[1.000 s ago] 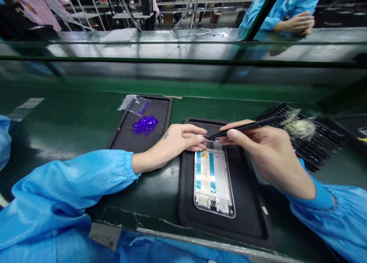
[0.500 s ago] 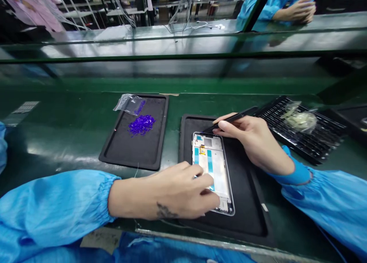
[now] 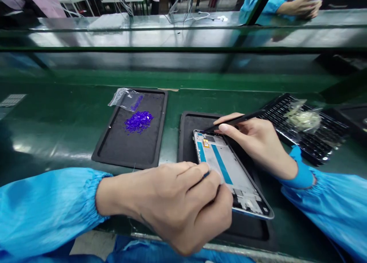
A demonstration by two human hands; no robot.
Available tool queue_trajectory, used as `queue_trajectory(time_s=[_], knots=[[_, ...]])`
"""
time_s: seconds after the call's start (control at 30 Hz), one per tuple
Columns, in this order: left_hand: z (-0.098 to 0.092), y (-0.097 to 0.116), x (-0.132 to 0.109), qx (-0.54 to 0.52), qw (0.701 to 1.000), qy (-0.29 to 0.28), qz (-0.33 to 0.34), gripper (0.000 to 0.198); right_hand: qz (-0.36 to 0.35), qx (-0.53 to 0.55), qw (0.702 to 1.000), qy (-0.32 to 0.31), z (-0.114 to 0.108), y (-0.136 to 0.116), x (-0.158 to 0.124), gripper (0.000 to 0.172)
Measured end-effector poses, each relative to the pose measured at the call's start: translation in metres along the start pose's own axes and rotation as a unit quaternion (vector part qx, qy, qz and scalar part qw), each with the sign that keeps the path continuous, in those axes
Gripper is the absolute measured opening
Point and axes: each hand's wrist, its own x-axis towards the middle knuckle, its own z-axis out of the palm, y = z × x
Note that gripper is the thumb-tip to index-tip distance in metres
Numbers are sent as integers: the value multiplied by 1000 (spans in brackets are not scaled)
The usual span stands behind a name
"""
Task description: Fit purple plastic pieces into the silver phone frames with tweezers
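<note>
Right hand (image 3: 255,144) gripping black tweezers (image 3: 237,120), tips at the top edge of the phone frame (image 3: 226,165); left hand (image 3: 177,205) curled closed over that frame, grip unclear

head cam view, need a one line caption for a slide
Right hand holds black tweezers at the top of a phone frame as the left hand rests on it, on a black tray

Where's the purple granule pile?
In the head view, the purple granules lie on the left black tray, just below a clear plastic bag, left of the phone frame.
</note>
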Motion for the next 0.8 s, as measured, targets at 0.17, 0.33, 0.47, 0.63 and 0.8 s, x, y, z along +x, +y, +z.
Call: queue_trajectory(time_s=[0.17, 0.33, 0.47, 0.63, 0.8], knots=[[1, 2, -3, -16, 1000, 1, -10, 24, -30, -17, 999, -12, 1, -2, 0, 24], [0, 2, -5, 32, 999, -21, 21, 24, -49, -13, 999, -17, 2, 0, 0, 22], [2, 2, -5, 32, 999, -6, 21, 25, -52, -23, 998, -18, 2, 0, -1, 20], [2, 1, -6, 78, 996, -18, 41, 27, -44, -11, 999, -13, 0, 2, -5, 21], [0, 1, -3, 68, 997, -16, 37, 26, -13, 12, 999, -34, -4, 2, -1, 24]])
